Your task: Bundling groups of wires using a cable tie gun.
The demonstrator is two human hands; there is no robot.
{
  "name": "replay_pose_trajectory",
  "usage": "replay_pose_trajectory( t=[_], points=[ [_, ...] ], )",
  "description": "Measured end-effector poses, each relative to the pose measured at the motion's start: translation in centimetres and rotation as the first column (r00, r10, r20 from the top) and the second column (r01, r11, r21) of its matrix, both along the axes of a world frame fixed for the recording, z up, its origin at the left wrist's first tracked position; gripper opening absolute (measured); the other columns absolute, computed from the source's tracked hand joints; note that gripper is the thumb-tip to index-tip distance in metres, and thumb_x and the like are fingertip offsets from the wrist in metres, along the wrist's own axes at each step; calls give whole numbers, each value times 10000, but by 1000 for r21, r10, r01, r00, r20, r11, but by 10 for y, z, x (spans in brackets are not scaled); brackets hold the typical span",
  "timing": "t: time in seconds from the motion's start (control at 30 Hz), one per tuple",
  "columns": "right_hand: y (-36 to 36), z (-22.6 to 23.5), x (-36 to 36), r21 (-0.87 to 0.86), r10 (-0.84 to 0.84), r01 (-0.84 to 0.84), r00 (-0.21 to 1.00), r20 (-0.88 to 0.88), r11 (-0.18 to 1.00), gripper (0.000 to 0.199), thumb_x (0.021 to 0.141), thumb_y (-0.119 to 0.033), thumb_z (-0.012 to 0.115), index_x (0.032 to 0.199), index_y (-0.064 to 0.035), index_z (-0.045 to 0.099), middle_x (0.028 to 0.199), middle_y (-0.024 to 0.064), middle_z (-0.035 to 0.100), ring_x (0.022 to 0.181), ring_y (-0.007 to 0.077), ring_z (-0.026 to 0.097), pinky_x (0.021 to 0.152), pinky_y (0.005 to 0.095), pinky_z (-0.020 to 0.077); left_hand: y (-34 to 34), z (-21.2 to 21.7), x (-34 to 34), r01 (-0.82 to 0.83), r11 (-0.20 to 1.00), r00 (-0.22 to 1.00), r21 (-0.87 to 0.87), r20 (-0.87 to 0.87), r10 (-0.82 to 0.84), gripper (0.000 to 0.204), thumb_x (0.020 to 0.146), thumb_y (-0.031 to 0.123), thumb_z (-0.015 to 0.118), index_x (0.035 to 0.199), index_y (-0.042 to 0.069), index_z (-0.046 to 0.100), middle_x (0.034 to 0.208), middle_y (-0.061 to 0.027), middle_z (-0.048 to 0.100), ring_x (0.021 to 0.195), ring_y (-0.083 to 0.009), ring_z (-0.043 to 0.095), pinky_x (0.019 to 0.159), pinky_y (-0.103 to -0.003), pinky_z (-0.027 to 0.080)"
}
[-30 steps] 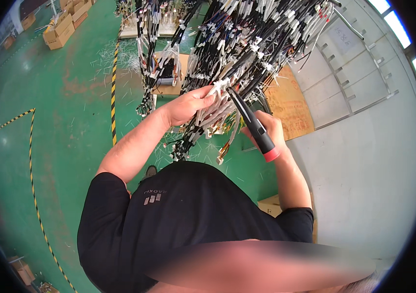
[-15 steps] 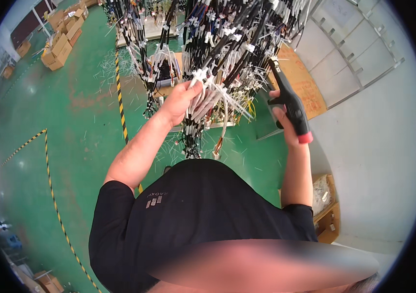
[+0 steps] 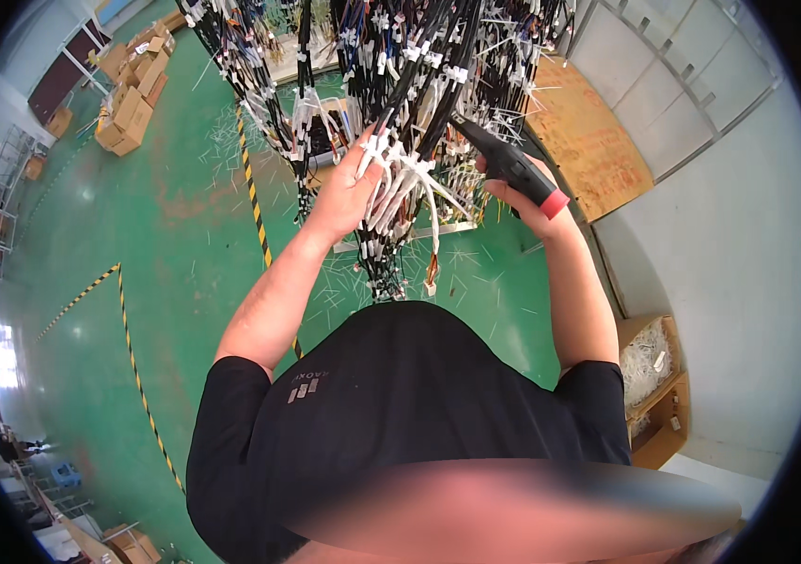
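In front of me hang thick bundles of black and white wire harnesses [image 3: 386,240]. My left hand [image 3: 344,195] is closed around one bundle at a knot of white cable ties and white sleeves [image 3: 400,174]. My right hand [image 3: 534,195] grips a black cable tie gun [image 3: 510,169] with a red rear end. Its nose points up and left, close to the dark cables just right of the tied part. Whether the nose touches a tie, I cannot tell. One loose white-sleeved wire with a connector [image 3: 431,282] dangles below the bundle.
More harnesses [image 3: 250,85] hang to the left and behind. Cut white strips lie scattered on the green floor [image 3: 485,282]. At right stand a brown board [image 3: 588,141], a white wall [image 3: 720,282] and a carton of white pieces [image 3: 650,362]. Cardboard boxes [image 3: 123,117] stand far left.
My right hand has brought the cable tie gun left and inward, tilting it toward the bundle. My left hand stays on the harness. The whole view has shifted slightly.
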State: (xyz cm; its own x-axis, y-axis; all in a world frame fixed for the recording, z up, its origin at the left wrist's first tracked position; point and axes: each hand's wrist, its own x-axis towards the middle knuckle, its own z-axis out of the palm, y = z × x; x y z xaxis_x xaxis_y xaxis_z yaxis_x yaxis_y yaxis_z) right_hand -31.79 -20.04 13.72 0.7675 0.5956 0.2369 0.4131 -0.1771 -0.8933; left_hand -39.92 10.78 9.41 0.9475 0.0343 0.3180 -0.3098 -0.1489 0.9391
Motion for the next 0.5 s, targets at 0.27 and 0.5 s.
replay_pose_trajectory(
  t=[0.27, 0.5],
  points=[
    [-7, -8, 31, -25, 164, -163, 983, 85, 986, 389, 895, -99, 779, 1267, -40, 684, 1158, 51, 722, 1090, 170, 647, 1003, 342, 490, 21, 12, 10, 156, 987, 966, -42, -204, -161, 532, 1089, 163, 551, 1604, 101, 433, 1402, -30, 617, 1253, -104, 548, 1114, -285, 408],
    [-10, 2, 61, -54, 277, -277, 961, -12, 959, 387, 869, -62, 793, 1241, -33, 691, 1150, 56, 719, 1080, 186, 652, 995, 347, 503, 22, 13, 12, 293, 944, 915, -151, -241, -323, 691, 1085, 229, 584, 1671, 115, 235, 1397, -73, 595, 1204, -176, 617, 971, -412, 593]
  ],
)
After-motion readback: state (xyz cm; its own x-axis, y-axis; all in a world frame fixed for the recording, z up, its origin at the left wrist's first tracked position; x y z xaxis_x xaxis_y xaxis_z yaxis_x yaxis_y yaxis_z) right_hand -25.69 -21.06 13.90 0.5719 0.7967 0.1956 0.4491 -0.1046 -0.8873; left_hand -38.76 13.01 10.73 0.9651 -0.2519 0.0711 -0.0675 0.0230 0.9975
